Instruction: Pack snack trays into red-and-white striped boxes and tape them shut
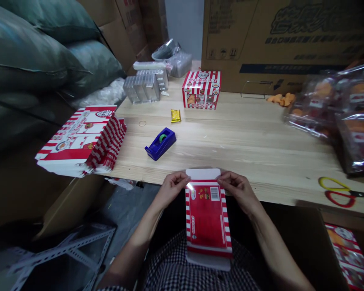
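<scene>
A flat, unfolded red-and-white striped carton (206, 218) hangs in front of me at the table's near edge, its printed red panel and barcode facing up. My left hand (173, 186) pinches its upper left corner. At the upper right corner, my right hand (237, 188) grips it between thumb and fingers. Between the two hands a plain white end flap (202, 173) sticks out, and another white flap shows at the bottom, close to a checked garment. Beyond the hands lies a blue tape dispenser (160, 144) with a green core.
Left on the table lies a stack of flat cartons (79, 133). Farther back are clear plastic trays (142, 88), a gold packet (175, 116) and a formed striped box (202, 89). Scissors (339, 192) and bagged orange pieces (318, 101) lie right. A large cardboard box (224, 64) stands behind.
</scene>
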A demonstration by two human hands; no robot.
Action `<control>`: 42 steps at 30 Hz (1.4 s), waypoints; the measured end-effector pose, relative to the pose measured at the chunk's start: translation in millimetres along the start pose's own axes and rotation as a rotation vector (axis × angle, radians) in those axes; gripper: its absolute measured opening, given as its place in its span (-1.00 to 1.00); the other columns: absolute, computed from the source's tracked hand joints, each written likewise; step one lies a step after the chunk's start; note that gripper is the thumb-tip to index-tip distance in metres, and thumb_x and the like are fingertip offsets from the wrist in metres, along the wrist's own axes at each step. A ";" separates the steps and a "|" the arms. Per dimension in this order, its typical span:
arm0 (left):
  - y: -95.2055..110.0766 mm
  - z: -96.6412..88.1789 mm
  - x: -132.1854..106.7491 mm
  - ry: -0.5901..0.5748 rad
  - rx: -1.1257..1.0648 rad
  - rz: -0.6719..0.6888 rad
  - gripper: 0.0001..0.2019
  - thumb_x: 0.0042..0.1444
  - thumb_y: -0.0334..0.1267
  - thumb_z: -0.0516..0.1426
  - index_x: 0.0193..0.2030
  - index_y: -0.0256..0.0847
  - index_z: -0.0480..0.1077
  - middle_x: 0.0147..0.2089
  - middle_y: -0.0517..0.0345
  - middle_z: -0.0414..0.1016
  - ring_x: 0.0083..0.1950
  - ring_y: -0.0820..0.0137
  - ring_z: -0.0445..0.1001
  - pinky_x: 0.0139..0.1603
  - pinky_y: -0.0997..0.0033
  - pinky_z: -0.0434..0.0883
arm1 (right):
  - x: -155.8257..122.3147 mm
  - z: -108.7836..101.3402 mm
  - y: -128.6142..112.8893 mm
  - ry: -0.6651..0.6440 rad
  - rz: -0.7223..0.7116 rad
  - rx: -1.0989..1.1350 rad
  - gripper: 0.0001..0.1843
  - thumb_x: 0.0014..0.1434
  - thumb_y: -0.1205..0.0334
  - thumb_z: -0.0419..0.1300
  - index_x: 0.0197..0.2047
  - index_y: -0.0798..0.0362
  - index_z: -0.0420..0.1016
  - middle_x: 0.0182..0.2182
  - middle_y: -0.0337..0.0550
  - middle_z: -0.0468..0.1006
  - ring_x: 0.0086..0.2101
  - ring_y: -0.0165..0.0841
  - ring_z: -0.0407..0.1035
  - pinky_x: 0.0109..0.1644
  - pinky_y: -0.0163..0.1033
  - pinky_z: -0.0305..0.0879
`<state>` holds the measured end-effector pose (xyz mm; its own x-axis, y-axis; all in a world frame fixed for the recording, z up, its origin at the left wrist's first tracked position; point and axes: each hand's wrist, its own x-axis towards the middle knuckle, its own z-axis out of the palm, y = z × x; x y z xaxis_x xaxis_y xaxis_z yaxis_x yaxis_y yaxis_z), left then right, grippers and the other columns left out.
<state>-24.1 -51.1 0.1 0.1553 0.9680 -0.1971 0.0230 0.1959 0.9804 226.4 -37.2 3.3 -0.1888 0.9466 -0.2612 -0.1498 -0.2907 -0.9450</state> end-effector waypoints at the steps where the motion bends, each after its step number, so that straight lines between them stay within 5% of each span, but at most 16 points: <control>1: 2.2 -0.6 3.0 -0.010 -0.020 -0.004 -0.70 0.19 -0.06 0.25 -0.36 -0.30 0.49 -0.43 0.18 0.45 -0.39 0.46 0.37 -0.31 0.49 0.30 | 1.0 0.9 -1.0 0.026 -0.015 -0.001 -0.75 -0.03 0.08 0.51 -0.41 0.01 0.58 -0.35 -0.21 0.61 -0.34 -0.36 0.45 -0.21 -0.23 0.38; 5: 16.0 -0.2 1.5 -0.011 -0.153 0.012 -0.75 0.15 -0.12 0.31 -0.16 -0.24 0.46 -0.34 0.18 0.53 -0.34 0.47 0.46 -0.26 0.49 0.37 | -3.2 3.7 -3.7 0.087 -0.078 0.064 -0.76 -0.03 0.16 0.52 -0.32 -0.03 0.59 -0.37 -0.24 0.60 -0.35 -0.38 0.45 -0.22 -0.26 0.40; 10: 20.0 0.0 -3.3 -0.049 -0.299 -0.075 -0.37 0.12 -0.22 0.35 0.30 -0.11 0.27 -0.17 0.09 0.65 -0.18 0.36 0.60 -0.10 0.38 0.47 | -4.6 -1.2 -2.9 0.035 -0.037 0.153 -0.35 0.03 0.24 0.49 0.18 -0.21 0.47 -0.32 -0.33 0.60 -0.32 -0.41 0.48 -0.15 -0.26 0.43; 14: 8.1 -0.3 3.9 -0.056 -0.292 -0.083 -0.58 0.11 -0.21 0.34 0.11 -0.23 0.50 0.08 -0.10 0.62 0.03 0.23 0.61 -0.02 0.32 0.50 | 3.8 -7.4 1.7 -0.077 0.040 0.079 -0.57 0.06 0.15 0.46 0.04 -0.12 0.62 -0.24 -0.20 0.67 -0.19 -0.30 0.53 -0.01 -0.15 0.44; 17: -2.6 2.6 7.6 0.017 -0.249 -0.033 -0.78 0.09 -0.22 0.35 -0.14 -0.25 0.58 0.23 -0.12 0.53 0.18 0.14 0.55 0.07 0.22 0.49 | 7.9 -9.6 8.5 -0.055 -0.035 -0.017 -0.77 0.09 0.10 0.44 -0.15 -0.11 0.70 -0.27 -0.20 0.66 -0.23 -0.30 0.51 -0.06 -0.15 0.45; 21: -9.3 4.2 1.3 0.002 -0.175 0.041 -0.85 0.14 -0.23 0.31 -0.21 -0.25 0.58 0.16 -0.13 0.59 0.20 0.14 0.53 0.25 0.06 0.38 | 3.8 -12.6 14.5 -0.054 -0.148 -0.126 -0.88 0.12 0.06 0.41 -0.30 -0.11 0.71 -0.10 -0.15 0.64 -0.02 -0.24 0.49 0.09 -0.08 0.39; 24: -3.4 1.9 -8.0 -0.096 -0.075 0.048 -0.82 0.19 -0.20 0.28 -0.12 -0.22 0.59 0.15 -0.11 0.58 0.16 0.16 0.55 0.18 0.11 0.43 | -3.5 -15.6 10.3 -0.126 -0.132 -0.162 -0.86 0.19 0.04 0.37 -0.23 -0.12 0.70 0.02 -0.14 0.62 0.10 -0.20 0.44 0.18 -0.02 0.33; 31: 24.5 2.8 -6.6 -0.122 0.107 0.064 -0.77 0.22 -0.15 0.26 -0.38 -0.26 0.53 -0.08 -0.08 0.68 0.01 0.19 0.61 -0.01 0.26 0.45 | -4.6 -10.8 -15.0 -0.226 -0.025 -0.146 -0.76 0.20 0.04 0.36 -0.41 0.00 0.59 -0.14 -0.13 0.70 -0.14 -0.28 0.55 -0.02 -0.13 0.44; 37: 23.5 -0.1 5.6 -0.283 0.095 0.032 -0.77 0.16 -0.17 0.30 -0.08 -0.19 0.61 0.01 -0.06 0.66 -0.07 0.23 0.63 -0.06 0.24 0.51 | 0.8 -12.9 -14.4 -0.314 0.038 -0.158 -0.73 0.10 0.05 0.42 -0.13 -0.08 0.69 -0.17 -0.15 0.73 -0.21 -0.27 0.60 -0.09 -0.11 0.52; 42: 14.8 0.6 12.6 -0.260 0.138 0.035 -0.75 0.21 -0.14 0.25 -0.01 -0.10 0.63 -0.08 0.01 0.70 -0.09 0.19 0.65 -0.02 0.15 0.53 | 3.2 -16.0 -5.8 -0.249 0.069 -0.132 -0.77 0.17 0.01 0.37 -0.15 -0.10 0.72 -0.31 -0.18 0.73 -0.32 -0.29 0.60 -0.18 -0.13 0.54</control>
<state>-21.2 -36.1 12.1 0.4061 0.8975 -0.1721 0.1450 0.1227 0.9818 242.2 -30.3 4.8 -0.4290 0.8572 -0.2848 -0.0041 -0.3171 -0.9484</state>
